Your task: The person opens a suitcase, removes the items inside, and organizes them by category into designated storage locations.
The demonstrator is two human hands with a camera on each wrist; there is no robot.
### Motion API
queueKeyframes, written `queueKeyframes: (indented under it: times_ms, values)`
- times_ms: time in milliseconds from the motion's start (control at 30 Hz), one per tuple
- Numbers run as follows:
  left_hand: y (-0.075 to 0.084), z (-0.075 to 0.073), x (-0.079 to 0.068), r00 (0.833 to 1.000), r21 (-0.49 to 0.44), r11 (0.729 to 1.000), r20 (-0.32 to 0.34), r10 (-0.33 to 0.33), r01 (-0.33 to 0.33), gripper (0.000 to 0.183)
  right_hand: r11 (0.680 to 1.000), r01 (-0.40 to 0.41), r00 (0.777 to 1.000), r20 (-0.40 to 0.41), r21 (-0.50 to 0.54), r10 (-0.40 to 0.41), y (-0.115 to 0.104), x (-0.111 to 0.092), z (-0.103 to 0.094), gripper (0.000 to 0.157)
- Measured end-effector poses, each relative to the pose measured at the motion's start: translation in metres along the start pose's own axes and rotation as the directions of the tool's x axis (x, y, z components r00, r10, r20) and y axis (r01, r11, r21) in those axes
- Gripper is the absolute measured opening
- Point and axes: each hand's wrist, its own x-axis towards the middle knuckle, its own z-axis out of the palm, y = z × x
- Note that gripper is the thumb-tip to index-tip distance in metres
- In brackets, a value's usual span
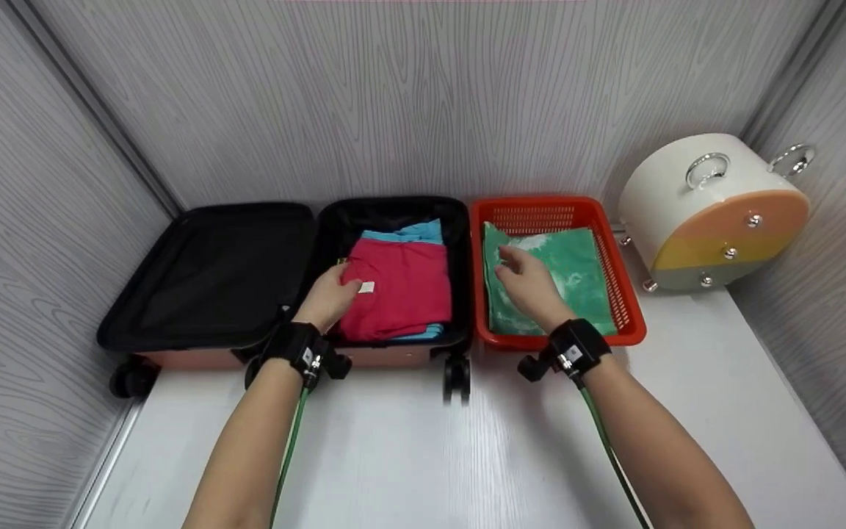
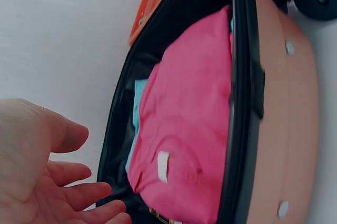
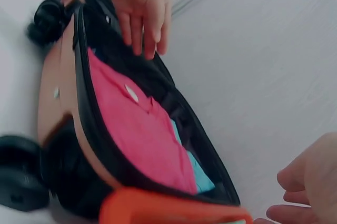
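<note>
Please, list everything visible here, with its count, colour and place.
Suitcase: 1, pink and black, open, left
Folded shirt: 1, pinkish red, in suitcase
Label: 1, white, on shirt
Garment: at least 1, blue, beneath shirt
Plastic basket: 1, red, right of suitcase
Cloth: at least 1, green-white, in basket
Drum-shaped box: 1, white, striped front, right
Table: 1, white, beneath
Walls: 3, grey, around table
Wrist cameras: 2, black, foreground
Cables: 2, green, from cameras
Left hand: 1, bare, over suitcase
Right hand: 1, bare, over basket
Forearms: 2, bare, foreground
</note>
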Motion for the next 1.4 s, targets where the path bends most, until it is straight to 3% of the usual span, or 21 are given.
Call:
queueKeyframes:
  times_ms: [167, 333, 533, 633, 867, 1067, 1267, 1400]
  values:
    - [-0.012, -0.005, -0.003, 0.999, -0.032, 0.999, 0.002, -0.043, 0.043, 0.063, 0.999, -0.009, 0.998, 0.066, 0.046, 0.006, -0.011, 0.001, 0.028, 0.053]
    - [-0.023, 0.001, -0.002, 0.996, 0.022, 0.996, -0.006, -0.085, 0.085, 0.064, 1.000, -0.015, 0.987, 0.159, 0.020, 0.012, -0.016, 0.004, 0.057, 0.059]
    - [-0.035, 0.017, 0.001, 0.998, 0.125, 0.990, -0.001, -0.062, 0.062, 0.060, 0.992, -0.110, 0.965, 0.232, -0.057, 0.121, -0.017, 0.011, 0.085, 0.073]
    - [-0.038, 0.025, 0.002, 0.998, 0.178, 0.982, -0.007, -0.062, 0.062, 0.063, 0.985, -0.169, 0.950, 0.260, -0.042, 0.175, -0.016, 0.013, 0.094, 0.078]
    - [-0.039, 0.032, 0.006, 0.994, 0.200, 0.975, -0.068, -0.089, 0.101, 0.062, 0.970, -0.243, 0.934, 0.262, -0.032, 0.242, -0.017, 0.019, 0.101, 0.082]
    - [-0.042, 0.031, 0.005, 0.985, 0.208, 0.965, -0.102, -0.138, 0.157, 0.057, 0.964, -0.265, 0.923, 0.295, 0.022, 0.247, -0.018, 0.022, 0.097, 0.077]
    - [-0.043, 0.030, 0.003, 0.976, 0.249, 0.946, -0.113, -0.186, 0.209, 0.054, 0.946, -0.316, 0.928, 0.232, 0.072, 0.292, -0.014, 0.025, 0.094, 0.073]
    - [-0.043, 0.031, 0.005, 0.966, 0.247, 0.937, -0.137, -0.219, 0.247, 0.050, 0.925, -0.344, 0.928, 0.209, 0.162, 0.309, -0.012, 0.027, 0.095, 0.060]
